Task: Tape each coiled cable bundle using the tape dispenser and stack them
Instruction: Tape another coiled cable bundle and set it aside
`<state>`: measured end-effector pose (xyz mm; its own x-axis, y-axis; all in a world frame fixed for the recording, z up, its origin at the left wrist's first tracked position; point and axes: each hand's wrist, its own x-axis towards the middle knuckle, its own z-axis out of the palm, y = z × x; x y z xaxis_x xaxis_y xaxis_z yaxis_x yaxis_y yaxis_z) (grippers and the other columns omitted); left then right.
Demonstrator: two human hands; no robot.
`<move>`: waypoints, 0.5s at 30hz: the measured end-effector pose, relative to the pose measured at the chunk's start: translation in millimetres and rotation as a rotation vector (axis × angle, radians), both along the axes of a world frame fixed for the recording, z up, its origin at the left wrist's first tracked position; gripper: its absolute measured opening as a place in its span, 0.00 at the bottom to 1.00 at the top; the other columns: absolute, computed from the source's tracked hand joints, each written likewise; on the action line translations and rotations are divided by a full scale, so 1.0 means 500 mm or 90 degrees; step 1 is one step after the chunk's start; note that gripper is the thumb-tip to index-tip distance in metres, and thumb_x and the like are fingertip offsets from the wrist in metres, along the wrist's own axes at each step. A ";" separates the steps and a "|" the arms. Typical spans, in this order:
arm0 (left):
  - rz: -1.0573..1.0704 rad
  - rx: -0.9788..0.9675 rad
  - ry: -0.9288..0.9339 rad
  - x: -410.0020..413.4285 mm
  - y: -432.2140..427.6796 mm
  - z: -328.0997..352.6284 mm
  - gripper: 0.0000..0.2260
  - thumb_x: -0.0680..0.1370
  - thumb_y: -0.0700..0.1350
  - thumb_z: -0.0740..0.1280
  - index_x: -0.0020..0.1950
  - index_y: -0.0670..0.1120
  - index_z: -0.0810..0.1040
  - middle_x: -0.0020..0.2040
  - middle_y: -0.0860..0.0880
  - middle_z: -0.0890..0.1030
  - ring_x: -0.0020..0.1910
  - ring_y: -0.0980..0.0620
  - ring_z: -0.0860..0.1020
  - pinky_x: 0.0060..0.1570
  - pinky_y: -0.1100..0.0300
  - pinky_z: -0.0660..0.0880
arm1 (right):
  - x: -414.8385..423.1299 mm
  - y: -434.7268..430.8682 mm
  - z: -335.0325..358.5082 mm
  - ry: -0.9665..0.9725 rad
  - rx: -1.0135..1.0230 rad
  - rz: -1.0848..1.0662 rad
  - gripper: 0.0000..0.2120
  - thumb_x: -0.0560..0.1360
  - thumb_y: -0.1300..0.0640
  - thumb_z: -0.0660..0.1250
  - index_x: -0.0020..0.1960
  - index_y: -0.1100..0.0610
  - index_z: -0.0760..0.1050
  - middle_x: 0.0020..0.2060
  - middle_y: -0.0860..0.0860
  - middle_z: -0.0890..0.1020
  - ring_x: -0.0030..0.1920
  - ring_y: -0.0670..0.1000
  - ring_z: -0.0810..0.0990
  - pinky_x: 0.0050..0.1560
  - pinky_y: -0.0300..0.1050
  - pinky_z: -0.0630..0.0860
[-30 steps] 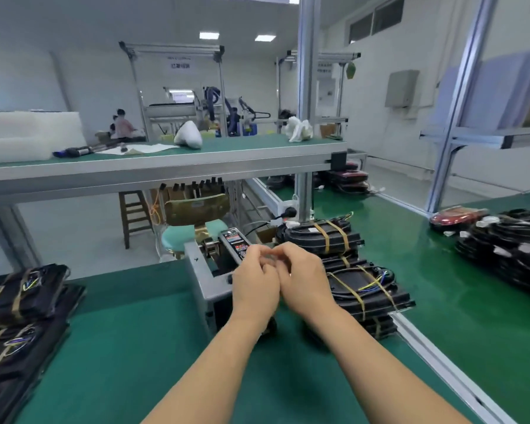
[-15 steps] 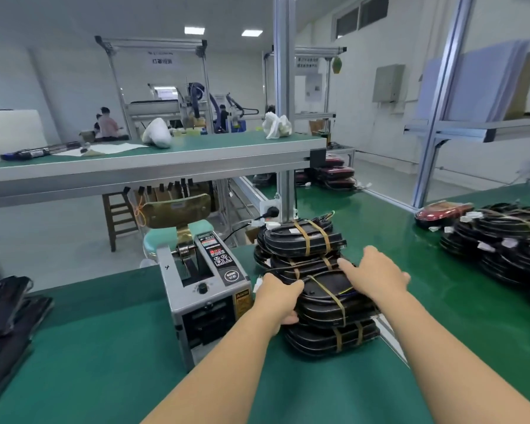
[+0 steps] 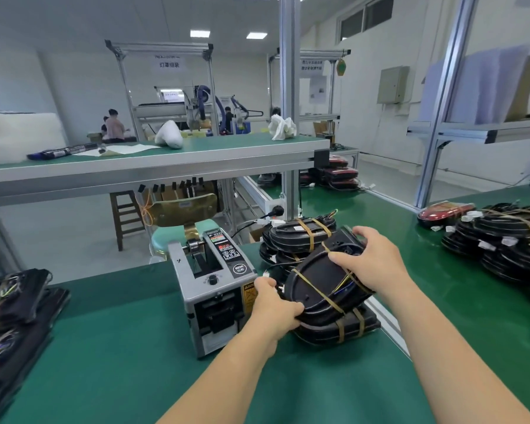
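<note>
Right, your left hand [image 3: 274,310] and right hand [image 3: 377,261] clamped the glossy black oval cable bundle [image 3: 315,286] by its ends; seemingly stiff, slick.

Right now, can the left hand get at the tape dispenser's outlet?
Probably yes: the left hand sits beside the tape dispenser, nothing between them. But it grips the tilted cable bundle with the right hand, so it must let go.

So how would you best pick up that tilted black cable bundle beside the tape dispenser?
By its two narrow ends, one hand from each side, as the left hand and right hand hold it now. The bundle is a long, flat oval, tilted above the stack, so both ends are free, while tape bands cross its middle.
</note>
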<state>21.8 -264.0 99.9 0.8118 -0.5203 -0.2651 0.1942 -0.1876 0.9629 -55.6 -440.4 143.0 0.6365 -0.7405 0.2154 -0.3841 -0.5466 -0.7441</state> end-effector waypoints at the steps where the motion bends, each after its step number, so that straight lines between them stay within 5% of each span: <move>1: -0.012 0.013 -0.020 -0.006 0.019 0.007 0.23 0.76 0.35 0.68 0.60 0.51 0.59 0.50 0.47 0.72 0.44 0.44 0.79 0.42 0.57 0.80 | -0.006 0.016 0.006 -0.020 -0.011 0.016 0.39 0.67 0.44 0.78 0.73 0.52 0.68 0.66 0.50 0.77 0.65 0.55 0.75 0.63 0.52 0.73; 4: -0.057 0.190 -0.241 -0.013 0.085 0.028 0.24 0.75 0.47 0.70 0.62 0.55 0.58 0.49 0.45 0.78 0.39 0.47 0.77 0.42 0.51 0.79 | -0.024 0.063 0.005 -0.087 -0.014 0.067 0.37 0.66 0.47 0.79 0.72 0.50 0.70 0.61 0.48 0.79 0.62 0.51 0.76 0.63 0.51 0.74; 7: -0.079 0.333 -0.458 -0.021 0.149 0.055 0.24 0.74 0.59 0.68 0.63 0.59 0.58 0.49 0.53 0.77 0.45 0.48 0.77 0.43 0.54 0.74 | -0.038 0.104 -0.018 -0.140 0.006 0.114 0.32 0.65 0.50 0.80 0.67 0.48 0.73 0.54 0.40 0.79 0.56 0.46 0.78 0.55 0.38 0.72; 11: -0.025 0.490 -0.575 -0.024 0.213 0.085 0.22 0.73 0.68 0.62 0.61 0.59 0.64 0.50 0.54 0.79 0.46 0.47 0.76 0.43 0.55 0.73 | -0.044 0.161 -0.039 -0.199 0.054 0.181 0.31 0.64 0.52 0.81 0.64 0.44 0.73 0.53 0.37 0.80 0.52 0.35 0.79 0.53 0.32 0.73; 15: 0.015 0.566 -0.632 -0.010 0.263 0.101 0.33 0.71 0.75 0.57 0.68 0.55 0.65 0.59 0.51 0.78 0.56 0.47 0.77 0.45 0.54 0.73 | -0.034 0.233 -0.042 -0.210 0.015 0.280 0.32 0.63 0.52 0.81 0.64 0.42 0.72 0.56 0.37 0.79 0.56 0.36 0.78 0.59 0.33 0.74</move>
